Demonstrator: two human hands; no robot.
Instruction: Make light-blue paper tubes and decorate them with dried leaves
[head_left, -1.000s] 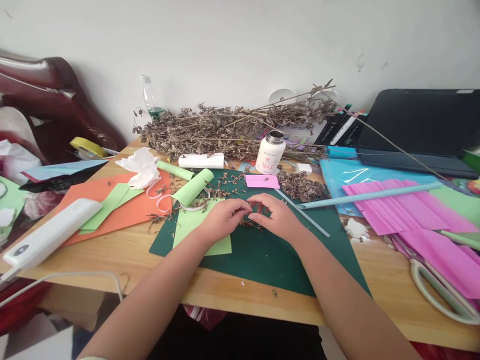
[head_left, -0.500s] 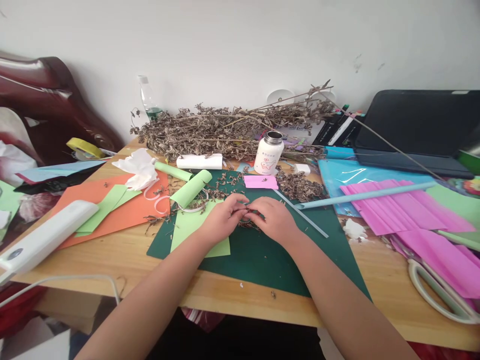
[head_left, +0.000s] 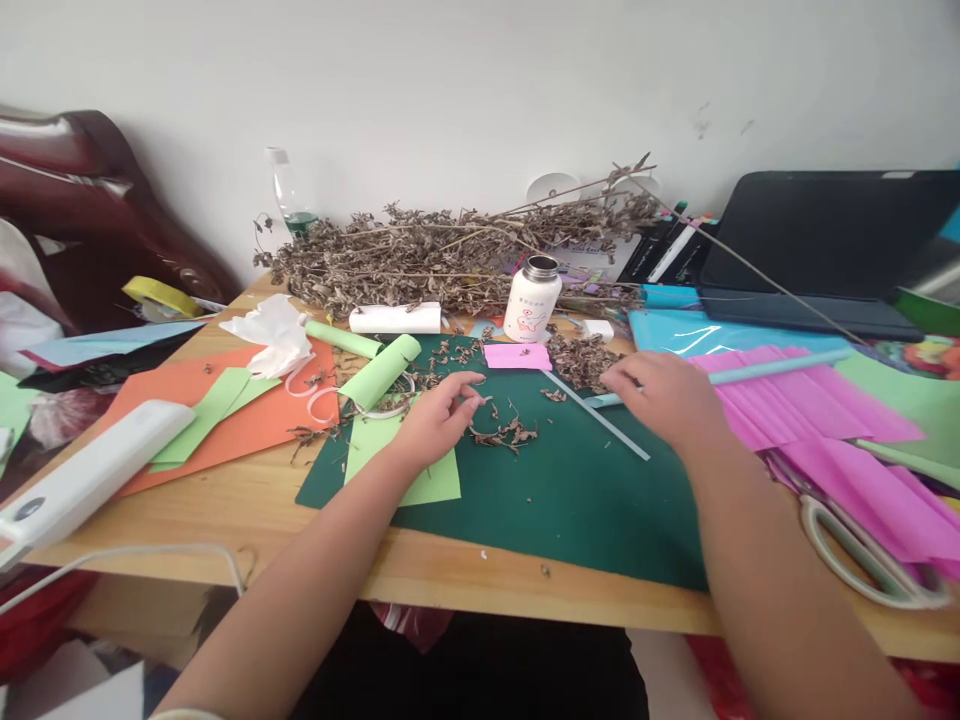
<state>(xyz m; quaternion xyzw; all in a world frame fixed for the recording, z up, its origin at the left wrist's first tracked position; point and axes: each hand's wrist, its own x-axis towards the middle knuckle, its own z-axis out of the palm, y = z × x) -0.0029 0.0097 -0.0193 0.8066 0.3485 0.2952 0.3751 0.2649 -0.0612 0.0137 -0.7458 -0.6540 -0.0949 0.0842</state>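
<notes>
My left hand (head_left: 441,422) is over the dark green cutting mat (head_left: 555,510), thumb and fingertips drawn together around something too small to name. Curled dried leaves (head_left: 510,435) lie on the mat beside its fingertips. My right hand (head_left: 664,398) is at the right, fingers bent and close together, by a small heap of dried leaves (head_left: 585,360); what it holds, if anything, is hidden. It covers part of a light blue paper tube (head_left: 780,366). A pale strip (head_left: 600,418) and a pink paper piece (head_left: 517,356) lie between the hands.
A white open-topped bottle (head_left: 533,300) stands behind the mat, before a long bundle of dried stems (head_left: 420,255). Green paper (head_left: 435,480) and orange paper (head_left: 247,430) are at left. Scissors (head_left: 862,555) and pink crepe paper (head_left: 757,400) lie at right.
My hands were together over the mat; now they are apart. My right hand has moved right to the leaf heap, uncovering leaves on the mat. My left hand has stayed nearly in place.
</notes>
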